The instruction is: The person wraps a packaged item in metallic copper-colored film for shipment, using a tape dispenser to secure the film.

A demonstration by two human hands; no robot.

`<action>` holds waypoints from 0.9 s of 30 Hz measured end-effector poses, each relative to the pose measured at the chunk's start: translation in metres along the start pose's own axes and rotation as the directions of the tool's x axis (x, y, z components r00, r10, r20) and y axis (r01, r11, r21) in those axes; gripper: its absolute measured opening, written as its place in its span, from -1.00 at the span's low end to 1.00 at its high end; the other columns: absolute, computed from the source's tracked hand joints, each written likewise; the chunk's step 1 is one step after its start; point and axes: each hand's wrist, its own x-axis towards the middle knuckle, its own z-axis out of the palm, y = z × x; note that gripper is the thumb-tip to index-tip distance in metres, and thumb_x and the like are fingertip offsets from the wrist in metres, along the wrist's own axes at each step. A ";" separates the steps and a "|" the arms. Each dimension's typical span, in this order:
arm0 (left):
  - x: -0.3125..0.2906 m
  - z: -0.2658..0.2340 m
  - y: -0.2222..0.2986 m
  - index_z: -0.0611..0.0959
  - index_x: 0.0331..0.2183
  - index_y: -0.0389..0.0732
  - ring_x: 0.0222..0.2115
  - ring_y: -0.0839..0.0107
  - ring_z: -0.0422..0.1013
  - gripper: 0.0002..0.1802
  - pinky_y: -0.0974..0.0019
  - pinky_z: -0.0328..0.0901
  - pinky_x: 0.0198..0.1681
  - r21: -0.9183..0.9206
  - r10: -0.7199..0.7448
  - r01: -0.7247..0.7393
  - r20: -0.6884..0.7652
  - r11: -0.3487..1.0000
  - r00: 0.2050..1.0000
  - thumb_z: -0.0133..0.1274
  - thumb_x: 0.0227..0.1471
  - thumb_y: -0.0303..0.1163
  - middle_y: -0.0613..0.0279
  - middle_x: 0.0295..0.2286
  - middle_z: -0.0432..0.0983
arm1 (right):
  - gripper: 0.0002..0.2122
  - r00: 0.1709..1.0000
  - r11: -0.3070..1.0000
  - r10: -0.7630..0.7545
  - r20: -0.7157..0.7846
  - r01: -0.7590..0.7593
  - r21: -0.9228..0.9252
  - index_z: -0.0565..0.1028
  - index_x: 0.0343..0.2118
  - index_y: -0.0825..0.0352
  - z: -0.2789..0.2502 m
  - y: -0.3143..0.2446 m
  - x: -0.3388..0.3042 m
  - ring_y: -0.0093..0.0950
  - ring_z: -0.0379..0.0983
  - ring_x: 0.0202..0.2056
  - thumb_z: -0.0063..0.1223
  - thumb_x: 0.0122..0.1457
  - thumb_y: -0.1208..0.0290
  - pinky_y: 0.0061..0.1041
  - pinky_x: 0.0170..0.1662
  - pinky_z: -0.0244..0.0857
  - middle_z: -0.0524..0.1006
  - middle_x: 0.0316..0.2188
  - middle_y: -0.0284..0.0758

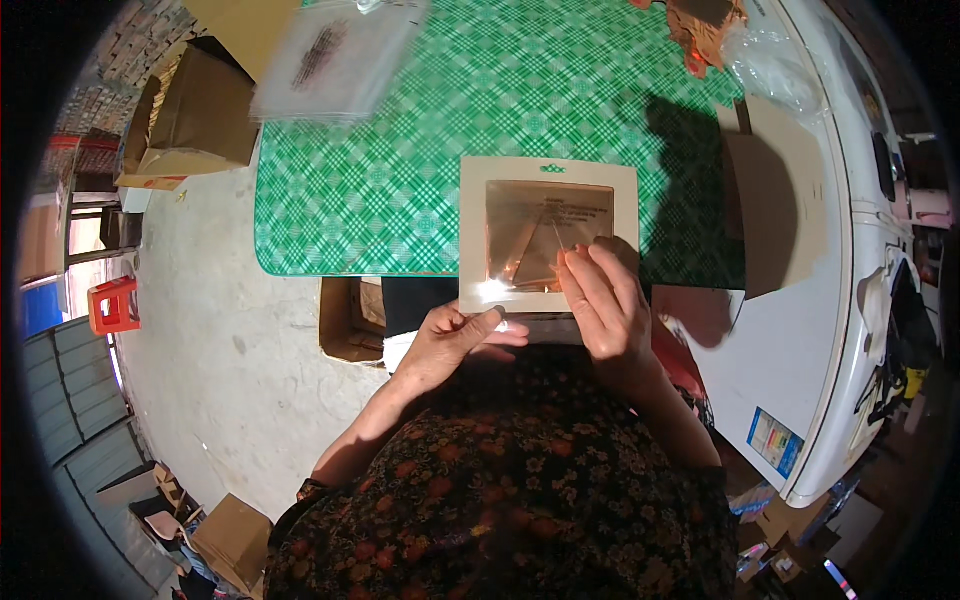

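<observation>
My left hand has a snug grip on the windowed card by its near edge, left of middle, so the card extends from that grip ahead and rightward. It looks nearly square, without a clear long axis. My right hand crosses the card's near right part, fingertips bunched at its window; whether they pinch anything, I can't tell. Beyond the card spreads the green tabletop.
</observation>
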 end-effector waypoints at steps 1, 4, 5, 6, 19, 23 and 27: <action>0.000 0.000 0.000 0.57 0.09 -0.37 -0.07 0.08 0.63 -0.59 0.06 0.58 -0.06 0.001 -0.010 0.010 -0.015 1.000 1.000 -0.05 0.44 -0.24 -0.12 -0.11 0.68 | -0.70 1.000 1.000 0.000 0.000 0.000 0.000 0.65 -0.11 0.58 0.001 0.000 0.000 -0.16 0.48 0.10 0.17 0.06 0.65 -0.29 0.08 0.52 0.63 -0.02 -0.10; 0.000 -0.001 0.000 0.57 0.08 -0.37 -0.07 0.08 0.63 -0.59 0.05 0.58 -0.06 -0.002 -0.001 0.001 -0.006 1.000 1.000 -0.04 0.43 -0.24 -0.12 -0.12 0.69 | -0.72 1.000 1.000 -0.002 -0.014 0.002 -0.003 0.67 -0.14 0.57 0.002 0.000 -0.002 -0.18 0.49 0.09 0.17 0.07 0.64 -0.29 0.08 0.53 0.63 -0.02 -0.12; 0.000 -0.001 0.000 0.57 0.08 -0.37 -0.07 0.08 0.63 -0.59 0.05 0.58 -0.06 -0.002 -0.002 0.002 -0.005 1.000 1.000 -0.04 0.43 -0.24 -0.12 -0.12 0.69 | -0.72 1.000 1.000 -0.002 -0.017 0.002 -0.010 0.67 -0.13 0.56 0.003 0.000 -0.002 -0.19 0.49 0.10 0.18 0.07 0.65 -0.29 0.08 0.53 0.63 -0.03 -0.13; -0.001 0.000 0.000 0.57 0.07 -0.38 -0.06 0.08 0.63 -0.60 0.06 0.58 -0.06 0.006 -0.002 0.002 -0.007 1.000 1.000 -0.05 0.44 -0.25 -0.13 -0.11 0.68 | -0.72 1.000 1.000 -0.001 -0.019 0.001 -0.017 0.67 -0.13 0.56 0.003 0.000 -0.003 -0.19 0.49 0.10 0.19 0.06 0.66 -0.29 0.08 0.52 0.63 -0.03 -0.14; -0.004 -0.003 -0.004 0.64 -0.05 -0.45 -0.08 0.01 0.63 -0.55 0.04 0.55 -0.08 -0.057 0.000 -0.001 -0.019 0.998 1.000 -0.12 0.47 -0.22 -0.21 -0.10 0.65 | -0.72 0.992 0.991 0.128 0.003 -0.128 0.021 0.64 -0.09 0.35 -0.010 -0.017 -0.032 -0.09 0.45 0.13 0.25 0.10 0.57 -0.18 0.16 0.39 0.58 0.07 -0.14; -0.005 -0.008 -0.010 0.58 0.01 -0.48 -0.07 -0.02 0.62 -0.56 0.06 0.56 -0.06 -0.166 0.015 -0.020 -0.029 0.986 0.999 -0.05 0.44 -0.23 -0.22 -0.12 0.66 | -0.70 0.986 0.988 0.153 -0.065 -0.153 0.008 0.57 -0.01 0.35 -0.035 -0.012 -0.051 -0.13 0.46 0.09 0.18 0.19 0.48 -0.24 0.12 0.35 0.57 0.03 -0.11; -0.008 -0.013 -0.013 0.59 -0.01 -0.48 -0.07 -0.04 0.62 -0.58 0.01 0.55 -0.05 -0.168 0.007 -0.014 -0.041 0.986 0.999 -0.05 0.44 -0.25 -0.24 -0.11 0.65 | -0.71 0.809 0.802 0.585 -0.051 -0.568 0.185 0.52 0.05 0.44 -0.035 -0.009 -0.073 -0.22 0.47 -0.03 0.10 0.28 0.52 -0.33 0.09 0.34 0.56 -0.06 -0.13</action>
